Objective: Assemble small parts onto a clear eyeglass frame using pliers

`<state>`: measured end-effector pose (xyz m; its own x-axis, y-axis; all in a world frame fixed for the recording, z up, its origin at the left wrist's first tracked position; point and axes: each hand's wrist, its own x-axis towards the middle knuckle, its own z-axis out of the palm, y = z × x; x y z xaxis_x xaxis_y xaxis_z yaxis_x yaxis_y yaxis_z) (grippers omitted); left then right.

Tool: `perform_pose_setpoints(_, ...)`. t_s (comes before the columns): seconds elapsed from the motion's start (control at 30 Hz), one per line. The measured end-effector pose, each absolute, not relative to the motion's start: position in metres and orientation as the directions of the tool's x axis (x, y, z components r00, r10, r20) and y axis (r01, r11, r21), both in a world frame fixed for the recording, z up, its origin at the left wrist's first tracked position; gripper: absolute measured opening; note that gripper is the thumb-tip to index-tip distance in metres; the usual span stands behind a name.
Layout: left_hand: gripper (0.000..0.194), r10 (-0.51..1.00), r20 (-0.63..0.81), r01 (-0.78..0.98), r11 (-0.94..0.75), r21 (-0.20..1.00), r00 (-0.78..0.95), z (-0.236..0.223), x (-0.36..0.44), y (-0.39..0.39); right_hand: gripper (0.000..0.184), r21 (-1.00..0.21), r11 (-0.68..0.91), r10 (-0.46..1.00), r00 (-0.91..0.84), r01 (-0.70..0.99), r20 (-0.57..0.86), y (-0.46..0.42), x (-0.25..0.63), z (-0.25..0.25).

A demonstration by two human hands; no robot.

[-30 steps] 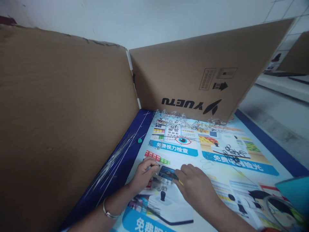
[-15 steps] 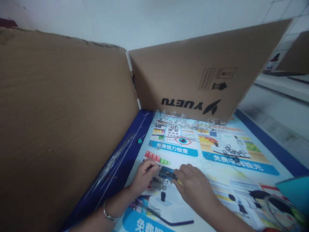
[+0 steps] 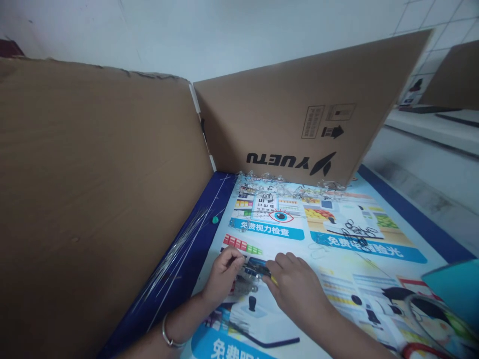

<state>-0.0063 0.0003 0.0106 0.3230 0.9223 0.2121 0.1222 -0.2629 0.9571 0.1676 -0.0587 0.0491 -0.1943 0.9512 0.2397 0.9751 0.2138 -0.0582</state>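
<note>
My left hand [image 3: 223,275] and my right hand [image 3: 297,289] meet low in the middle of the head view, over a printed poster [image 3: 337,279] that covers the table. Both have their fingers pinched on a small clear packet with a dark blue item inside [image 3: 256,268], held between them just above the poster. A yellow bit shows under my right thumb. My left wrist wears a thin metal bangle [image 3: 168,336]. More small clear pieces lie under my left hand, too blurred to name.
Brown cardboard walls stand at the left [image 3: 93,199] and at the back [image 3: 299,114]. Clear packets [image 3: 269,180] lie along the back wall's foot. Thin wires [image 3: 175,254] lie on the blue strip at the left, near a green bead [image 3: 215,218]. Black rings [image 3: 357,232] lie at the right. A teal object [image 3: 454,294] sits at the right edge.
The blue packet between my fingers has turned more edge-on and looks narrower. Both hands have drifted slightly left with the view; their grip stays closed.
</note>
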Motion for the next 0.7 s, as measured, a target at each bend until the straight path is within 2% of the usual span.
perform_pose_setpoints(0.43, 0.021, 0.934, 0.230, 0.141, -0.276, 0.951, 0.275, 0.0161, -0.0015, -0.0062, 0.014, -0.084, 0.186, 0.972, -0.170, 0.979, 0.162, -0.0605, 0.1629, 0.0552)
perform_pose_setpoints(0.7, 0.020, 0.928, 0.230, 0.135, -0.278, 0.951, 0.293, 0.0165, -0.0025, -0.0071, 0.012, -0.077, 0.187, 0.968, -0.171, 0.979, 0.182, -0.0612, 0.1603, 0.0562)
